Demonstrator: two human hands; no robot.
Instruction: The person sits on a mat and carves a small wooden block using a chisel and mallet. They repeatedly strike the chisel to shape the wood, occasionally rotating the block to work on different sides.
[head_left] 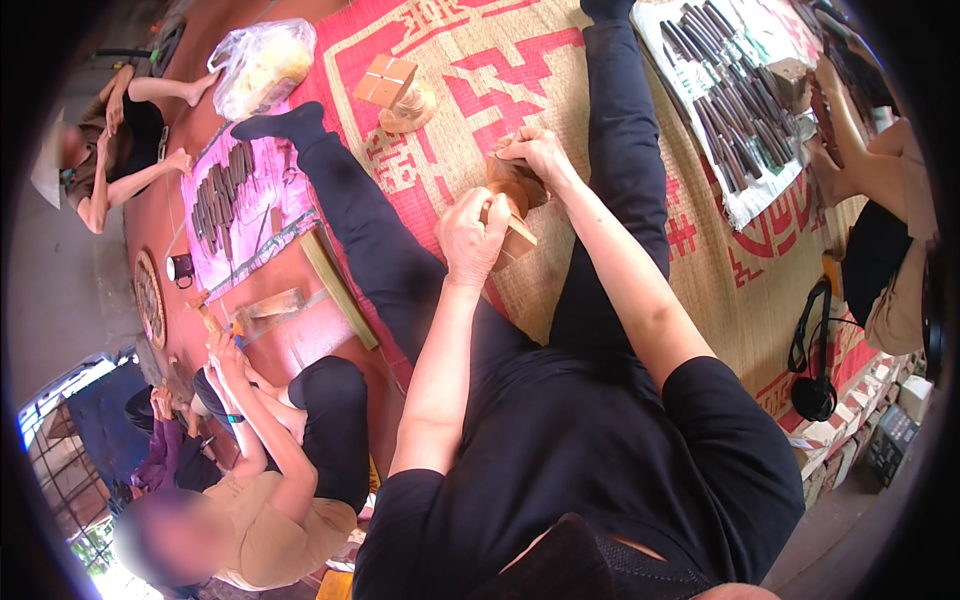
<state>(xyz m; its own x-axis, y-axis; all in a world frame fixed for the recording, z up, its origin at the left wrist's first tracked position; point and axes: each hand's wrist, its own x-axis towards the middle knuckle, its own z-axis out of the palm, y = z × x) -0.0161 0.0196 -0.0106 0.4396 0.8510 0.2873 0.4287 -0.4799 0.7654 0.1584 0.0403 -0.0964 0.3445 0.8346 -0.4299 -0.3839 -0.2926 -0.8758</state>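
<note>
Person sits on a red-patterned woven mat [560, 70], legs stretched out, working a small wooden block [512, 190] held between the knees, just above the mat.

Left hand [470, 238]: fingers closed around a light wooden handle [518, 232] that pokes out toward the lower right; the tool's tip is hidden behind the hand and block. Right hand [535, 152]: fingers curled over the block's top edge, pinning it.

Progress (a judgement, since the detail is small): the block looks brown and rounded rather than square-cut, so some shaping seems done. How much surface is left to cut I cannot tell; the worked face is mostly covered by both hands. It is in hand, not set aside, so I'd read it as mid-work.

Orientation: the block's long axis seems to run roughly away from the body, up the frame, far end under the right hand. The handle's axis lies diagonal across it, upper left to lower right.

Around it: a squared pale block on a round wooden stand [395, 92] sits on the mat well apart; rows of dark chisels [735, 95] lie on a white cloth [745, 205] to the right; more tools on a pink cloth [250, 215] to the left. Other people sit at both sides.
</note>
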